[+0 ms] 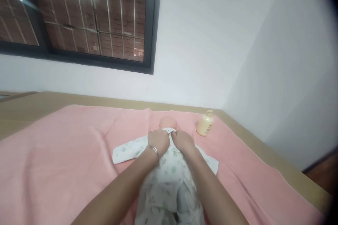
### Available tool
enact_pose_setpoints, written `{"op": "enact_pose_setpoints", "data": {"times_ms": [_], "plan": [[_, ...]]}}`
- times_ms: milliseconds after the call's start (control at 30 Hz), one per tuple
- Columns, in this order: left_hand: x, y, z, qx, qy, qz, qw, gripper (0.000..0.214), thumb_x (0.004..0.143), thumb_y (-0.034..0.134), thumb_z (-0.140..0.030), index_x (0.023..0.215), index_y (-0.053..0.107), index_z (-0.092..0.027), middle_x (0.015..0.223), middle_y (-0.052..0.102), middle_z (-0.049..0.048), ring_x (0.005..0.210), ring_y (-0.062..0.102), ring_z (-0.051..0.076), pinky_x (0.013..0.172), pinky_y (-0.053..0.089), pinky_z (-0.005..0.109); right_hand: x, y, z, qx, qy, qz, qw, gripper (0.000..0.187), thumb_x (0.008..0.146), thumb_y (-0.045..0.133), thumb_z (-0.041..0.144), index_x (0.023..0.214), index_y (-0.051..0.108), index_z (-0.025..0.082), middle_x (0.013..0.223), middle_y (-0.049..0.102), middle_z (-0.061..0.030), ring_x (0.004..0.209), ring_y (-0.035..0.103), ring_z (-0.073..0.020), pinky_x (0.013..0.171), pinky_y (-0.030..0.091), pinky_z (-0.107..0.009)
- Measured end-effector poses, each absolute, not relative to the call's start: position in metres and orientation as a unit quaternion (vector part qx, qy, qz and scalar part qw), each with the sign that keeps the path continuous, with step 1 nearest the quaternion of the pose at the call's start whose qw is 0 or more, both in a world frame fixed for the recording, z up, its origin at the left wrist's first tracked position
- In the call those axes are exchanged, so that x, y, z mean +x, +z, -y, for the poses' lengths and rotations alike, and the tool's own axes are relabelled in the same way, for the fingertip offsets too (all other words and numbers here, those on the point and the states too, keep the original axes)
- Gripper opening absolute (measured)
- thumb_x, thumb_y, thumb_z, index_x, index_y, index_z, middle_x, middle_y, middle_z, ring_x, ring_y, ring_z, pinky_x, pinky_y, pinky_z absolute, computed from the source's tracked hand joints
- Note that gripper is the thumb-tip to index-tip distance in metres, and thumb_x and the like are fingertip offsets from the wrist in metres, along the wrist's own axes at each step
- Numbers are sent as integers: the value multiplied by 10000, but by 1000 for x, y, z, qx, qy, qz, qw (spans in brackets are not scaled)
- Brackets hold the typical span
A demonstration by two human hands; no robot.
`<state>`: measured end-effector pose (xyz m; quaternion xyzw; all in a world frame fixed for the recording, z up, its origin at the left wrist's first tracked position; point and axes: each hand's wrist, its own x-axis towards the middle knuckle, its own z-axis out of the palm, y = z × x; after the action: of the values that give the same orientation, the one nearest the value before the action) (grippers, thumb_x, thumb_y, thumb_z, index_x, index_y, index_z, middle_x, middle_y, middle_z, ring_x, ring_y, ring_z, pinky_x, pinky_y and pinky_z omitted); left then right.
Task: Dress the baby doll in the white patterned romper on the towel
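Note:
A baby doll lies on its back, its smooth, rounded head (168, 122) at the far end. It wears a white baby garment (173, 167) with small green and grey prints. One sleeve stretches out flat to the left, and the other shows past my right forearm. At the collar, my left hand (158, 140), with a silver bangle on the wrist, is closed on the fabric. Just beside it my right hand (183, 141) pinches the other side of the neckline. My hands hide most of the doll's chest.
A pink blanket (66, 158) covers much of the wooden surface (29, 110). To the right of the doll's head stands a pale yellow bottle (205, 124). Behind are a white wall (195, 42) and a barred window (105, 17).

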<state>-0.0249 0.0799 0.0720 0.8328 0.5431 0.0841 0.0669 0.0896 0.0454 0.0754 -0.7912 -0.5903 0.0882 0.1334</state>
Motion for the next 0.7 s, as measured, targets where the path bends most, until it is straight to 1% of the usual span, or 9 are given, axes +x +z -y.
{"op": "enact_pose_setpoints", "data": {"times_ms": [100,233,300,333,400,500,567,633,700], "plan": [[-29,70,-88,829,110,-546,49,434,871,298,-410,868,653,-159,915,654,143,867,607,283,728,417,373,85,82,-40,-782,57,611,109,531,925,182,354,921,660,122,942,646,-157,864,595,-245,706,408,-321],[-38,69,-102,820,121,-542,141,535,873,209,-511,910,642,-199,969,660,105,867,607,260,683,429,338,78,94,-30,-772,50,629,82,369,879,318,259,889,661,122,883,651,-147,799,599,-221,644,397,-281],[-40,69,-104,818,117,-538,165,566,866,195,-549,940,635,-200,988,657,105,874,607,253,686,430,328,78,94,-30,-773,48,626,87,356,875,328,257,871,660,128,853,652,-136,764,599,-218,618,392,-277],[-40,70,-104,818,114,-541,160,579,867,188,-553,946,634,-193,987,656,111,878,606,254,696,430,331,79,92,-31,-774,41,625,93,372,883,316,272,867,660,130,848,652,-134,762,599,-222,618,392,-281],[-37,71,-98,823,106,-546,116,558,882,197,-508,926,642,-175,969,655,127,878,604,260,719,424,345,83,86,-37,-772,23,627,107,435,906,267,310,869,661,129,864,652,-140,788,600,-236,641,396,-296],[-29,74,-85,843,91,-530,20,403,875,304,-348,875,654,-148,904,655,147,856,606,266,736,413,366,91,77,-45,-769,36,627,124,508,925,203,339,903,661,119,918,651,-154,833,600,-247,662,398,-306],[-25,76,-79,850,85,-519,-15,323,845,359,-267,862,655,-139,869,652,153,854,607,271,730,412,369,95,76,-46,-767,59,625,136,527,927,191,356,908,661,118,933,651,-154,837,599,-242,659,400,-300],[-25,77,-78,850,85,-520,-14,325,847,358,-277,872,654,-143,874,651,154,866,605,281,722,420,376,95,81,-42,-764,67,625,142,528,927,194,362,899,661,118,934,652,-154,826,600,-233,655,400,-293],[-28,76,-83,843,92,-530,14,405,874,302,-360,893,651,-155,920,651,148,880,602,291,720,429,387,93,88,-36,-764,62,628,135,505,923,214,345,880,661,113,925,653,-158,800,601,-224,645,398,-284]]}}
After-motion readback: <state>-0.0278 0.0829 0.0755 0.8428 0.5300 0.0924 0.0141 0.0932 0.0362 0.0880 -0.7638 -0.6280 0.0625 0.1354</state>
